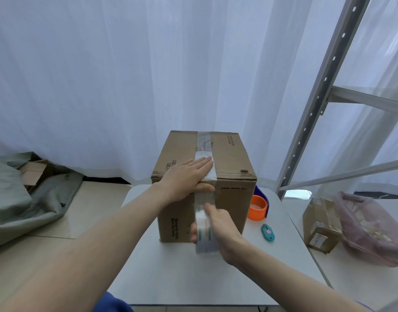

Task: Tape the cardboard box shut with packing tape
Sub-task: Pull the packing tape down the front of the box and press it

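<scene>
A brown cardboard box (231,158) stands on a small white table (193,271) with its top flaps down. A strip of clear tape (203,143) runs along the top seam and down the near face. My left hand (186,179) lies flat on the box's near top edge, fingers pressing the tape. My right hand (218,224) is in front of the near face and grips a roll of clear packing tape (204,235), from which the strip leads up to the box.
An orange and blue tape dispenser (259,209) and a teal box cutter (268,232) lie right of the box. A small carton (322,226) and a pink bag (369,228) sit on a second table at right. A metal shelf frame (324,91) rises behind.
</scene>
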